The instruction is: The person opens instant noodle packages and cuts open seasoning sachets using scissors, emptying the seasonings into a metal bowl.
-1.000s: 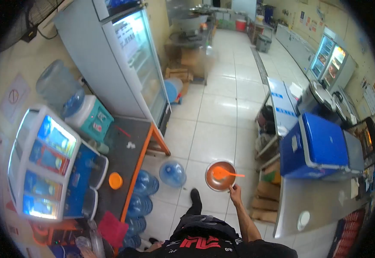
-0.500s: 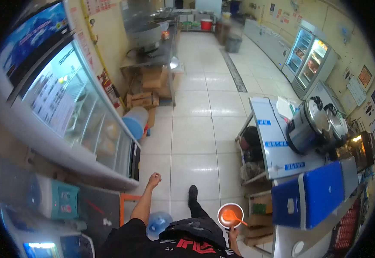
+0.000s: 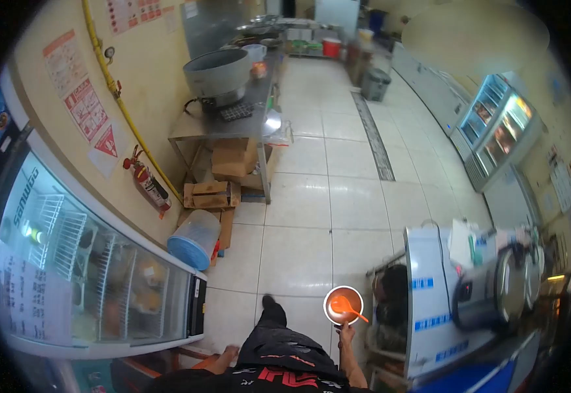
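My right hand (image 3: 345,335) is closed on the near rim of a round white bowl (image 3: 327,314), held out over the floor at my right side. Inside the bowl lies an orange ladle (image 3: 342,305), its handle sticking out over the right rim. I cannot see the bowl's outer side or whether it has a handle. Low at my left side is my left hand (image 3: 228,357), with nothing visible in it. Its fingers are blurred. It is nearest to an orange frame (image 3: 197,354) and the glass-door fridge (image 3: 128,281).
On the right stands a steel table (image 3: 423,262) with a large electric pot (image 3: 488,291). To the left, a blue-lidded tub (image 3: 194,239) and cardboard boxes (image 3: 213,194) sit by a steel counter (image 3: 226,128). A tiled aisle (image 3: 298,203) runs ahead, with a floor drain (image 3: 374,134).
I have stepped forward, and the fridge, tub and steel table now appear closer. My left hand has swung down and back. The bowl with the ladle stays in my right hand.
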### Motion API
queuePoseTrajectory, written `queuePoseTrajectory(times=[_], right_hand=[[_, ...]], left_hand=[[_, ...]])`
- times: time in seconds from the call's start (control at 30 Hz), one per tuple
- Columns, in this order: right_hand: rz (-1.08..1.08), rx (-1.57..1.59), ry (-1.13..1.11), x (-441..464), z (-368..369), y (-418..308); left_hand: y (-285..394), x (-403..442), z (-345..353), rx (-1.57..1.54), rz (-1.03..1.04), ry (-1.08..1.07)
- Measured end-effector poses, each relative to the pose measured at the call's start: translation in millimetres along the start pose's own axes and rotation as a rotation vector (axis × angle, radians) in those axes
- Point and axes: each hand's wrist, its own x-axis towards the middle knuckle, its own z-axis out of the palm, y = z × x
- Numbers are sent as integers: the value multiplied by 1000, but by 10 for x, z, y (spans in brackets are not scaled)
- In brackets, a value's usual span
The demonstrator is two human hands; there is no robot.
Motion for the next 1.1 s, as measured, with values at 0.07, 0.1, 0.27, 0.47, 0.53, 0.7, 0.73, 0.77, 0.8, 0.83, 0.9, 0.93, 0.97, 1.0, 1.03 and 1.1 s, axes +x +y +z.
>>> queuePoseTrajectory(times=[0.07, 0.1, 0.27, 0.47, 0.53, 0.7, 0.73, 0.77, 0.8, 0.83, 0.9, 0.93, 0.97, 1.0, 1.03, 1.1], right_hand=[[-92, -98, -36, 778, 354, -320], [-194, -161, -90, 1113, 573, -566], [-168, -316, -182, 1986, 1611, -1710], [-231, -164, -51, 2895, 2215, -2175], [-219, -94, -11, 3065, 2480, -2419], [-125, -20, 90, 3853, 2887, -3059], [-109, -17, 94, 4065, 2974, -3199], [-157, -94, 96, 4311, 3076, -3392], [-207, -170, 104, 4497, 3183, -3614], [-213, -85, 103, 4757, 3343, -3795], [-251, -157, 101, 5375, 3660, -4211], [-283, -267, 68, 5652, 3858, -4406], [-279, -220, 17, 5930, 4140, -4676], [-277, -185, -37, 6230, 4406, -4981], [-297, -249, -104, 6589, 4676, -5238], [-353, -327, -255, 7183, 5224, -5858]], left_hand=[[-83, 214, -332, -528, -533, -251], [-157, 444, -514, -638, -647, -297], [-460, 1975, -1704, -836, -790, -395], [-580, 4842, -3131, -787, -574, -407], [-625, 6198, -3793, -643, -135, -380], [227, 8849, -5672, -553, 165, -266], [365, 9122, -5830, -548, 157, -280], [548, 9381, -6009, -609, 247, -266], [752, 9627, -6181, -669, 343, -253], [957, 9772, -6326, -688, 301, -364], [1210, 9939, -6421, -687, 230, -558], [1307, 10015, -6469, -683, 200, -636], [1403, 10064, -6662, -692, 181, -624], [1550, 10087, -6869, -746, 116, -651], [1636, 10204, -7021, -811, 57, -677], [1511, 10613, -7145, -963, 58, -598]])
